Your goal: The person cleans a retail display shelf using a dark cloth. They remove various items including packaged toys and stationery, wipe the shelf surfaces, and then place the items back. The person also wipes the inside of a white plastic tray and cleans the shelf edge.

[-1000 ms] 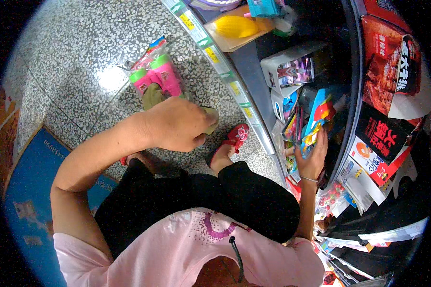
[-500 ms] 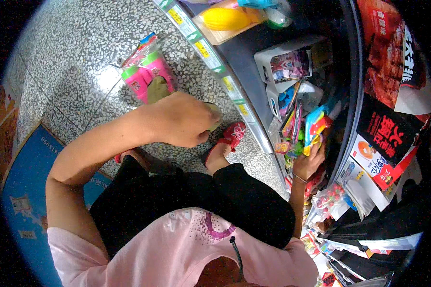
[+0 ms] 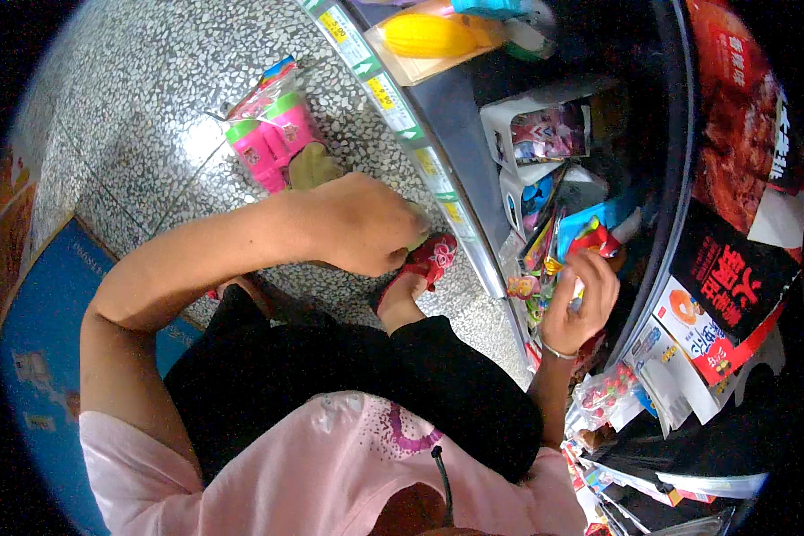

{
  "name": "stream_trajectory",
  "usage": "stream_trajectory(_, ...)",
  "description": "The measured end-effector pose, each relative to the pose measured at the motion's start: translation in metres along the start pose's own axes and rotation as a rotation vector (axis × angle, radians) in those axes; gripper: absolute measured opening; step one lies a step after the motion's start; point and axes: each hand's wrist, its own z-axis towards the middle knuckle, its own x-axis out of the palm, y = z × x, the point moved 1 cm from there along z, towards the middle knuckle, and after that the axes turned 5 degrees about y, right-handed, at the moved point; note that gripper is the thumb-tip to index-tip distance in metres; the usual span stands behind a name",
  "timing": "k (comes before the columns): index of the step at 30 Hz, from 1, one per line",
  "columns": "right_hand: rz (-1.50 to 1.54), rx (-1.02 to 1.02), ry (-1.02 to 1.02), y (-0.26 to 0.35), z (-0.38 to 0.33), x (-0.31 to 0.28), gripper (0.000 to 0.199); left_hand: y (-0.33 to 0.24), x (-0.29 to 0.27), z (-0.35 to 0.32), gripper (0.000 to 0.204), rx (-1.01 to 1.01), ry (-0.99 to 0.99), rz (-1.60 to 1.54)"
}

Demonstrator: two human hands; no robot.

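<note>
My left hand (image 3: 362, 223) is closed around an olive-green cloth (image 3: 314, 167), which sticks out on both sides of the fist. It hangs over the floor, near a clear bag holding a pink toy (image 3: 268, 147) with green ends. My right hand (image 3: 585, 304) is among small goods on the low shelf, its fingers curled. A red packet (image 3: 594, 239) lies against the fingertips, beside a light-blue piece (image 3: 578, 225). A bit of white and yellow shows between thumb and fingers; what it belongs to is hidden.
A shelf edge with price labels (image 3: 389, 94) runs along my right. White boxes (image 3: 531, 134) and a yellow toy (image 3: 429, 36) stand on that shelf. Printed cartons (image 3: 728, 268) rise beyond it. To my left is a blue board (image 3: 49, 304). My red shoe (image 3: 433, 259) is below the left fist.
My right hand has drawn up and turned, its fingers now curling beside the red packet. The red, yellow and blue pieces there have shifted. My left hand has lowered and moved slightly right.
</note>
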Motion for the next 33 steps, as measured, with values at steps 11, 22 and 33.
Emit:
stream_trajectory(11, -0.304, -0.156, 0.141, 0.014, 0.092, 0.086, 0.026, 0.001, 0.001, -0.002, 0.024, -0.07, 0.022, -0.039)
stream_trajectory(22, -0.178, -0.203, 0.146, 0.026, 0.081, 0.078, 0.012, 0.025, 0.009, -0.008, 0.044, -0.143, -0.131, -0.307)
stream_trajectory(33, 0.196, -0.459, 0.334, 0.082, 0.053, 0.092, 0.011, 0.04, 0.033, 0.012, 0.082, -0.212, -0.41, -1.032)
